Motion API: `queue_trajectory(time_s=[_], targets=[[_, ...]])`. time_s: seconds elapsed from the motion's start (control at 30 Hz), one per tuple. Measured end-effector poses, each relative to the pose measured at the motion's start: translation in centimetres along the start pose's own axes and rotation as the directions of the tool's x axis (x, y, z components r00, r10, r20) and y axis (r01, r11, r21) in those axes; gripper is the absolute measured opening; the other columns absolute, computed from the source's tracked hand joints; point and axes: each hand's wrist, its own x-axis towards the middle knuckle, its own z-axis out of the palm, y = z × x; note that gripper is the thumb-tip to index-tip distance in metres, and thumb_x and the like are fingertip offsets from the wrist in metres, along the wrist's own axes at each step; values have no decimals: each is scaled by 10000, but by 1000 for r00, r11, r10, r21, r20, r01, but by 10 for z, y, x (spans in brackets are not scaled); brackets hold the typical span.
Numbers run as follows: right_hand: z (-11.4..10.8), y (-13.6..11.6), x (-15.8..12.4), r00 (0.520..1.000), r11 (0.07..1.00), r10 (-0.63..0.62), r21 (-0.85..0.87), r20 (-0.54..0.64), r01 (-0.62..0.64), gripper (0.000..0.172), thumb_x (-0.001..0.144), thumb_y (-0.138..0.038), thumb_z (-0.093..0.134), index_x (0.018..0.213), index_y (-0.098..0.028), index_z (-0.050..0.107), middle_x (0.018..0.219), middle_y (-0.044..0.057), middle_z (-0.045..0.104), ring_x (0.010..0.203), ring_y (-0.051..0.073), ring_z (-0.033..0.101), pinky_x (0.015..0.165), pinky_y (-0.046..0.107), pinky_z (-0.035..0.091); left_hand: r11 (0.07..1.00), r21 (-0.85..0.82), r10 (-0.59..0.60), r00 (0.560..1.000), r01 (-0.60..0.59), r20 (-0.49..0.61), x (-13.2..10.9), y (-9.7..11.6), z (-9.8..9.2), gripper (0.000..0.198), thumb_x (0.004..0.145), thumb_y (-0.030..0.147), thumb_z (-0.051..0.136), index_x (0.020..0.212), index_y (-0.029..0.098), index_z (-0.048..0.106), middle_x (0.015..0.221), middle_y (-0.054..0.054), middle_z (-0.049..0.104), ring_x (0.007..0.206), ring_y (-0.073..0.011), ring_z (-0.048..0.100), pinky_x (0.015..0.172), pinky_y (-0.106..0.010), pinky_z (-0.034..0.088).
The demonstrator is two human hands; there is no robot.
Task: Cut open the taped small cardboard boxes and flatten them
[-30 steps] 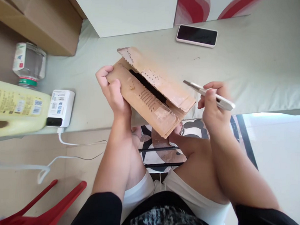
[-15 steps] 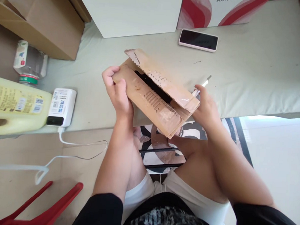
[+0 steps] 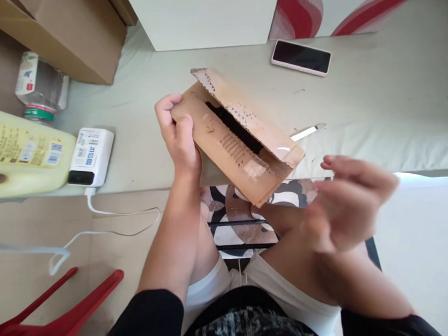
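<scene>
Print all round me, none of it legible.

The cardboard box (image 3: 232, 143) gripped in my left hand (image 3: 179, 136) carries a row of dark printed strokes, too smeared to read. The yellow jug (image 3: 24, 154) has a label of small print and square codes. The white charger block (image 3: 91, 157) has a blue-lettered sticker, and the clear bottle (image 3: 42, 88) a label with a red mark. The red-and-white carton (image 3: 308, 13) shows characters cropped at the top edge. I can make out no word or number.
</scene>
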Motion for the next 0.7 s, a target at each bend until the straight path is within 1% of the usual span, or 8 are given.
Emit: queue_trajectory(time_s=[0.03,0.07,0.13,0.23,0.3,0.37,0.57,0.7], targets=[[2,-8,-1,997,996,-82,-25,8,82,362,931,-385,488,1270,-349,608,1236,79,486,1163,304,552,1085,564,488,1000,2,-2,1000,2,1,0,0,0,445,847,639,645,1084,291,504,1024,-51,527,1027,-261,586,897,-423,492],[4,-13,-1,993,992,-113,-58,34,115,360,921,-409,502,1249,-339,634,1266,82,488,1193,325,544,1109,582,467,1000,2,1,1000,-1,3,0,0,1,436,855,635,633,1086,291,499,1027,-50,525,1031,-262,584,893,-423,488],[10,-16,-1,986,993,-35,-104,160,53,417,914,-446,523,1302,-333,623,1408,91,432,1341,395,459,1171,639,383,1000,-2,23,1000,-23,5,0,1,1,391,868,585,635,1079,284,502,1025,-48,535,1004,-248,574,874,-408,474],[16,-12,1,967,991,82,-120,242,-54,453,917,-456,544,1354,-354,603,1538,79,335,1450,445,357,1186,670,336,997,-36,72,997,-72,11,0,0,2,285,879,443,640,1069,266,522,990,-47,561,909,-209,546,815,-371,449],[17,-9,1,963,991,93,-116,255,-65,430,926,-452,537,1337,-357,622,1554,72,338,1454,438,365,1188,662,338,992,-75,101,995,-100,8,-1,-1,2,254,872,369,626,1078,250,537,982,-44,569,872,-192,534,785,-354,436],[18,-8,2,963,990,85,-130,256,-53,443,927,-469,527,1343,-349,620,1552,76,357,1452,438,372,1189,666,338,990,-93,107,994,-106,6,-1,-2,1,268,853,354,625,1084,237,553,988,-45,576,868,-189,537,776,-350,434],[23,-13,5,958,986,104,-154,267,-64,462,919,-467,521,1346,-325,627,1551,86,394,1474,438,359,1205,666,333,997,-18,70,998,-70,5,1,-3,1,316,846,492,652,1058,284,546,966,-47,571,926,-241,586,809,-422,443],[25,-11,7,963,993,90,-94,253,-68,421,942,-416,514,1322,-302,653,1567,86,387,1497,420,340,1232,659,304,996,-44,82,996,-80,28,1,-3,0,304,854,478,653,1064,282,551,954,-39,568,909,-231,586,798,-427,427]])
